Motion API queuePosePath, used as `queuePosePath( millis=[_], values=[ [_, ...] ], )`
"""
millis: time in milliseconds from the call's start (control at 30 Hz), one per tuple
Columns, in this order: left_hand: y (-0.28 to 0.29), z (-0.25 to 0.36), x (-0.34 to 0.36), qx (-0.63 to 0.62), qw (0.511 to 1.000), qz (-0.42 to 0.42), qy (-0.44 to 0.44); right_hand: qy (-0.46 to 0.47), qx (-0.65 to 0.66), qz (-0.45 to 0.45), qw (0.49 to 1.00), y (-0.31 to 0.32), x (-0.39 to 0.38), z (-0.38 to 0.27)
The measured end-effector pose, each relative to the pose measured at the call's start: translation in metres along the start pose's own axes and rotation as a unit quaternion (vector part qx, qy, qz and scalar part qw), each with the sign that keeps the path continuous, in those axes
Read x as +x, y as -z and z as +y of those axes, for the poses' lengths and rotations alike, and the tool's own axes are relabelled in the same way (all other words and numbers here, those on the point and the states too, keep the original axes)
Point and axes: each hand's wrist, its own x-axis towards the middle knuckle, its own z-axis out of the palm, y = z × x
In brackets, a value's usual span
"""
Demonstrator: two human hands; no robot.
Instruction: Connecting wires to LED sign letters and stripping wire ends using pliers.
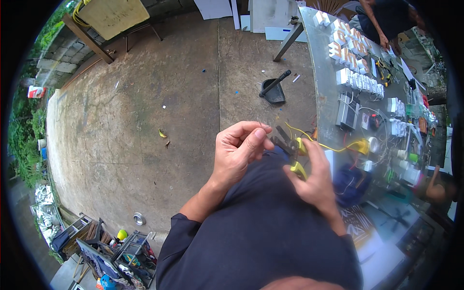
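At far left, green leafy foliage [24, 128] beside a stained grey-brown concrete floor [188, 92], with a crumpled silver reflective bundle [44, 198] below and a grey concrete-block wall [67, 53] above; next, a pale yellowish rectangular board [113, 19] near the top and, near the bottom, a round yellow-green ball [122, 235] among piled dark-framed items [113, 261]. Farther right, a small round silver metal cup [139, 219] and a curled yellow leaf [162, 133], well apart on the floor. At centre, the bare left hand [237, 151], raised before a dark navy cloth garment [261, 217], thumb pressed to index fingertip, anything pinched between too small to tell. Just right of those fingertips, a plier-like hand tool [290, 149] with dark metal jaws and yellow-green handles, pointed up and leftward; cannot tell whether touching the left hand. Beyond, a black plastic dustpan [274, 93] on the floor. Then the bare right hand [314, 180], slightly blurred, closed around the tool's parted handles, thumb on one and fingers on the other. At right, a grey-topped table [321, 63] bearing a loose yellow wire [360, 145], a grey box-shaped metal unit [347, 111] and rows of white block-shaped pieces [358, 83], some with orange-brown faces; at upper right, a co-worker's bare hand [384, 40] at the table's far side
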Motion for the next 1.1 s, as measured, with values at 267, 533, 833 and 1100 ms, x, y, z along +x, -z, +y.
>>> queuePosePath(
  millis=[267, 533, 833, 1100],
  values=[
    [-0.007, 0.012, -0.01, 0.034, 0.997, 0.032, -0.057, 0.0, 0.031, -0.017, 0.999, -0.001, 0.001, -0.004],
    [-0.007, 0.006, 0.0, 0.062, 0.998, 0.005, -0.008, -0.016, 0.07, -0.032, 0.997, -0.001, 0.002, -0.004],
    [0.015, -0.028, 0.015, 0.162, 0.977, 0.047, -0.128, -0.043, 0.056, -0.012, 0.997, 0.0, 0.004, -0.002],
    [0.002, -0.006, 0.002, 0.092, 0.989, -0.001, -0.113, -0.005, 0.048, -0.023, 0.999, 0.003, 0.006, -0.005]
  ],
)
